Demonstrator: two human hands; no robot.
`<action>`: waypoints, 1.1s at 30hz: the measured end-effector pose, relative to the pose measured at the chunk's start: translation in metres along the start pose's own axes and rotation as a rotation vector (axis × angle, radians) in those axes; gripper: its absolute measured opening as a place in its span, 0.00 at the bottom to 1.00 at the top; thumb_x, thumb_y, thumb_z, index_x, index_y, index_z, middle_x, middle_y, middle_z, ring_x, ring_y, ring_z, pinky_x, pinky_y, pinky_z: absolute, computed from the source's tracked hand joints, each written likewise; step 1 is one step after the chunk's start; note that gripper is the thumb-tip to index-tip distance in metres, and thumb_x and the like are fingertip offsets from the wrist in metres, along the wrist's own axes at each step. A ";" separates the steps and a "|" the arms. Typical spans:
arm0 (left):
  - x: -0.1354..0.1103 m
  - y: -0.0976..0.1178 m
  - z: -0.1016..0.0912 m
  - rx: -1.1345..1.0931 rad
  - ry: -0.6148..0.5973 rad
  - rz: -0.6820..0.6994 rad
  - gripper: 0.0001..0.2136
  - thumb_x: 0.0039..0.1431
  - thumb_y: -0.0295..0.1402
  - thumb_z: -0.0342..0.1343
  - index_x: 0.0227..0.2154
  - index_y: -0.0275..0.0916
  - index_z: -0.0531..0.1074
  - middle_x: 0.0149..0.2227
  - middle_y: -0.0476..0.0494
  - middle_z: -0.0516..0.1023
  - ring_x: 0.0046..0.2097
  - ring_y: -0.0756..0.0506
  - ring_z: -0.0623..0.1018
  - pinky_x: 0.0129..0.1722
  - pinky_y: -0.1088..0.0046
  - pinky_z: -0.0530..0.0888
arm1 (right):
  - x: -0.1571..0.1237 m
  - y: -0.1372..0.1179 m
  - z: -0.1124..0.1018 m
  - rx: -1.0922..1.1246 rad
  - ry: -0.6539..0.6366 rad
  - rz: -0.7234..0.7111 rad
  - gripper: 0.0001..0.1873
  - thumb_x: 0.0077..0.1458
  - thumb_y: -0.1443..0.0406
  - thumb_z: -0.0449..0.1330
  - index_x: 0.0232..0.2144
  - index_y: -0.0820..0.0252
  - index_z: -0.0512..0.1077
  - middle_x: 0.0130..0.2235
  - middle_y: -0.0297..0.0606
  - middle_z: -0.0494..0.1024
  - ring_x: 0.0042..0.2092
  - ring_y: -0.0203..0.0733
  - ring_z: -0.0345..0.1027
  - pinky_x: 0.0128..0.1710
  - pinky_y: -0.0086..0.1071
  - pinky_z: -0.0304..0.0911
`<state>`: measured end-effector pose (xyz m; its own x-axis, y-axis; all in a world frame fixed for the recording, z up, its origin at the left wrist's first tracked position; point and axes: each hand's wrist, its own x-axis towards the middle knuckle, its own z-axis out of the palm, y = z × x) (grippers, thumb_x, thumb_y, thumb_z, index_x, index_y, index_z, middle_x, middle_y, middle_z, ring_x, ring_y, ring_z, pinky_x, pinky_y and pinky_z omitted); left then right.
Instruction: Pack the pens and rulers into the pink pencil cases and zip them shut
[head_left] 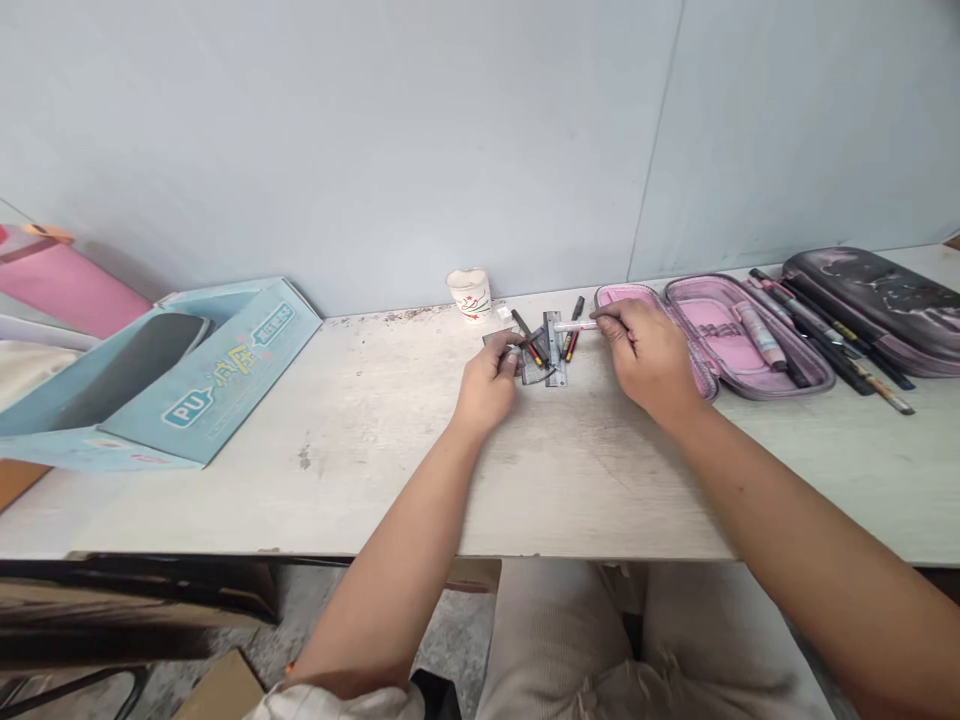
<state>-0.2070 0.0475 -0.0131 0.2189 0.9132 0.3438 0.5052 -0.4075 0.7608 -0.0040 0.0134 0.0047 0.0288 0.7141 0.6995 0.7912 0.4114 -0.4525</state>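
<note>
My right hand (649, 350) is closed round one end of a slim white pen (574, 325), which points left over a clear ruler (554, 360). The fingers of my left hand (489, 385) are pinched together beside the small pile; what they hold is too small to make out. Between the hands lie a clear protractor (536, 374) and dark pens with red and yellow bands, one of them a black pen (574, 330) right of the ruler. Close to my right hand, an opened pink pencil case (720, 320) holds a pink marker (759, 335).
A paper cup (469, 295) stands by the wall behind my left hand. Several pens (840, 345) lie beside a dark closed pencil case (877, 305) on the right. At the left sits a light-blue box (225, 375) with a dark object inside. The table's front edge runs above my lap.
</note>
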 end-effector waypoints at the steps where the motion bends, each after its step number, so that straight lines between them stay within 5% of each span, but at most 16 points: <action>1: -0.001 0.002 0.000 0.033 -0.009 0.012 0.12 0.56 0.26 0.44 0.42 0.40 0.67 0.30 0.48 0.72 0.33 0.50 0.72 0.38 0.72 0.68 | -0.001 0.000 0.001 -0.013 -0.016 -0.010 0.13 0.60 0.62 0.46 0.35 0.58 0.70 0.36 0.40 0.75 0.39 0.44 0.65 0.37 0.35 0.57; 8: -0.006 0.008 0.003 -0.002 -0.170 0.140 0.11 0.55 0.25 0.46 0.41 0.40 0.64 0.32 0.48 0.75 0.34 0.50 0.73 0.38 0.72 0.68 | -0.006 -0.009 0.008 0.032 -0.156 -0.165 0.13 0.59 0.64 0.47 0.36 0.57 0.71 0.38 0.40 0.74 0.42 0.44 0.64 0.39 0.34 0.57; 16: -0.010 0.014 0.004 -0.087 -0.120 0.162 0.10 0.58 0.26 0.43 0.42 0.41 0.60 0.32 0.48 0.75 0.31 0.51 0.71 0.35 0.73 0.68 | -0.003 -0.014 0.001 0.118 -0.191 0.198 0.18 0.55 0.52 0.50 0.26 0.57 0.69 0.19 0.31 0.67 0.23 0.36 0.59 0.25 0.30 0.48; 23: -0.009 0.015 0.006 -0.108 -0.063 0.111 0.08 0.57 0.26 0.45 0.40 0.41 0.60 0.31 0.48 0.74 0.31 0.51 0.72 0.35 0.74 0.67 | 0.001 -0.010 -0.003 0.372 -0.250 0.191 0.11 0.55 0.58 0.51 0.35 0.57 0.68 0.26 0.32 0.72 0.26 0.36 0.62 0.27 0.30 0.55; 29: -0.009 0.015 0.006 -0.120 -0.073 0.118 0.07 0.57 0.26 0.44 0.39 0.41 0.59 0.30 0.49 0.73 0.30 0.52 0.71 0.35 0.74 0.67 | 0.000 -0.010 -0.003 0.209 -0.206 0.247 0.23 0.56 0.49 0.47 0.20 0.58 0.65 0.17 0.31 0.62 0.22 0.35 0.56 0.24 0.30 0.50; 33: -0.009 0.016 0.006 -0.126 -0.047 0.116 0.07 0.57 0.26 0.45 0.39 0.41 0.60 0.30 0.49 0.72 0.32 0.51 0.72 0.35 0.74 0.67 | 0.001 -0.009 -0.003 0.373 -0.284 0.183 0.16 0.55 0.54 0.50 0.37 0.58 0.67 0.29 0.33 0.72 0.27 0.34 0.62 0.26 0.29 0.54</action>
<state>-0.1961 0.0331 -0.0075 0.3094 0.8583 0.4094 0.3662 -0.5049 0.7817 -0.0090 0.0086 0.0115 -0.0616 0.8982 0.4353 0.5151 0.4022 -0.7570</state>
